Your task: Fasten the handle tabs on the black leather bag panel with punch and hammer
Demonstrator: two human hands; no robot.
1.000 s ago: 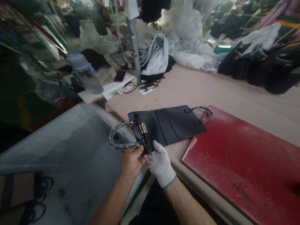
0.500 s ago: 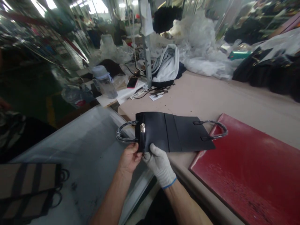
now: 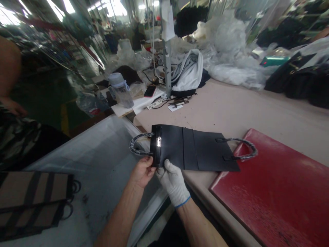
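A flat black handbag panel [image 3: 171, 147] lies across the table's near edge, with a wrapped loop handle at each end. Close to its left end runs a black strap with a shiny metal clasp [image 3: 159, 141]. My bare left hand [image 3: 142, 172] pinches the panel's lower left corner, thumb on top. Beside it, my right hand [image 3: 171, 178], in a white knit glove with a blue cuff edge, grips the same lower edge with its thumb on the upper face. The fingers under the panel are hidden.
A red board [image 3: 277, 185] lies on the table at right. At left, a grey bin [image 3: 102, 144] stands near striped brown-and-black panels [image 3: 36, 192]. Behind are a plastic bottle [image 3: 122, 91], a phone [image 3: 150, 91], a metal post [image 3: 167, 68] and black bags [image 3: 303, 82]. Another person's arm [image 3: 9, 68] shows at left.
The view has shifted slightly left, so the surroundings appear farther right. Both hands keep hold of the panel, whose right end sits a little lower. The other person's arm has come into view.
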